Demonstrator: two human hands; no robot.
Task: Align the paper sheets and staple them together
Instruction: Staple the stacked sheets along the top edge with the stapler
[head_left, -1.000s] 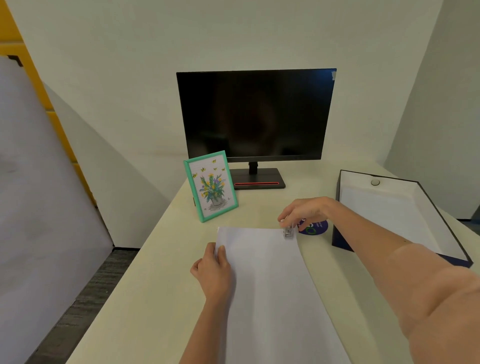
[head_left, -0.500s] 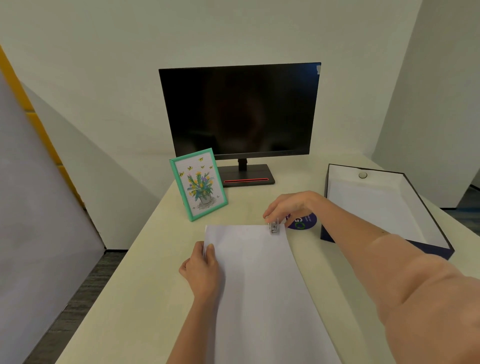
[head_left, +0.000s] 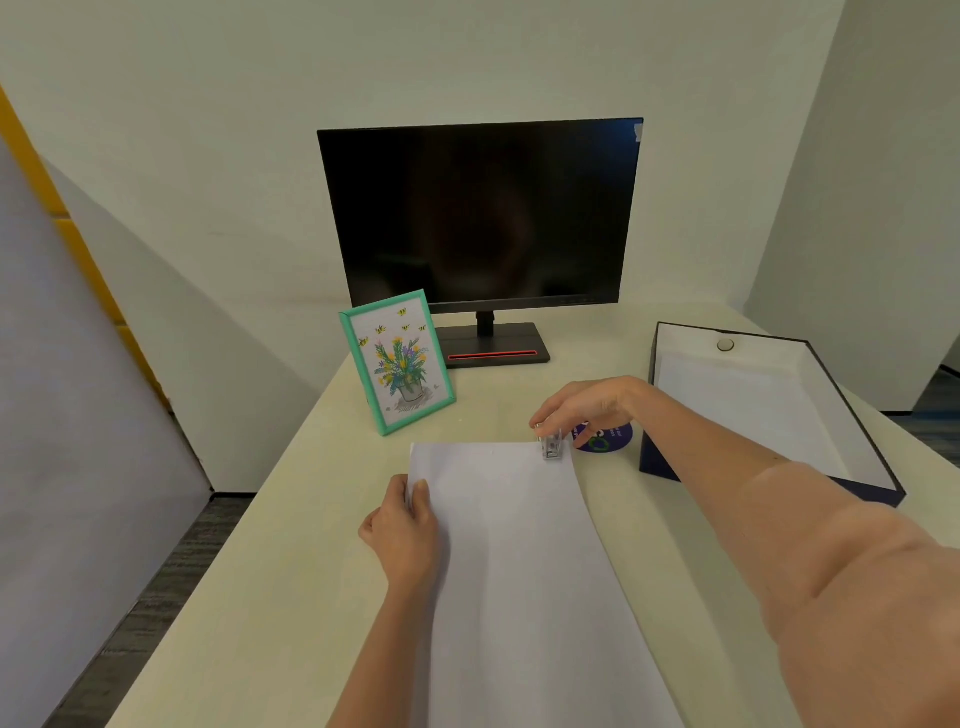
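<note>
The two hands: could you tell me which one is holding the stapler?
The right hand holds the small clear stapler at the far right corner of the paper sheets; the left hand only pins their left edge.

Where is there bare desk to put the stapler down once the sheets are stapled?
Bare desk lies left of the paper sheets, below the picture frame. Another strip runs between the sheets and the open box. It is crowded by the right hand, where the stapler and round sticker sit.
</note>
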